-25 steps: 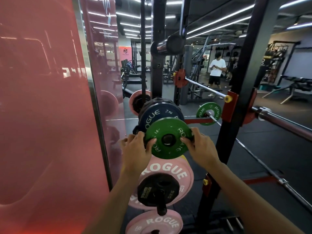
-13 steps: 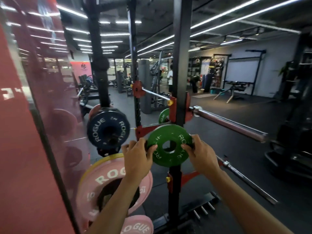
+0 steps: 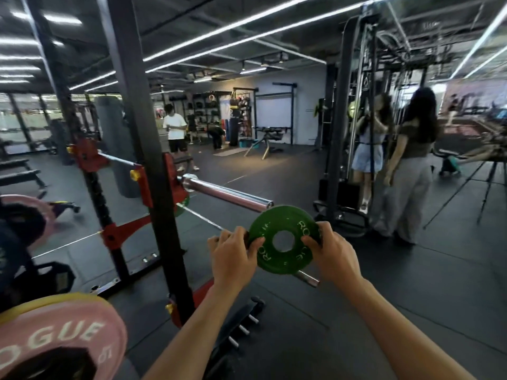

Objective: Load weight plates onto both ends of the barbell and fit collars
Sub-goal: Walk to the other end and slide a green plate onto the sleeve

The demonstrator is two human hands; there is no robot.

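Both hands, the left hand and right hand, now grip the green plate by its edges at mid-frame, carried off the storage peg to just below the bare barbell sleeve, ready for sliding on.

Dark rubber gym floor, black rack upright, ceiling strip lights.

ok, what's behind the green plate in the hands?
Through and below the round green weight plate, held by the left hand and right hand, shows dark rubber floor. A thin steel bar on the floor passes behind it; the covered stretch is hidden.
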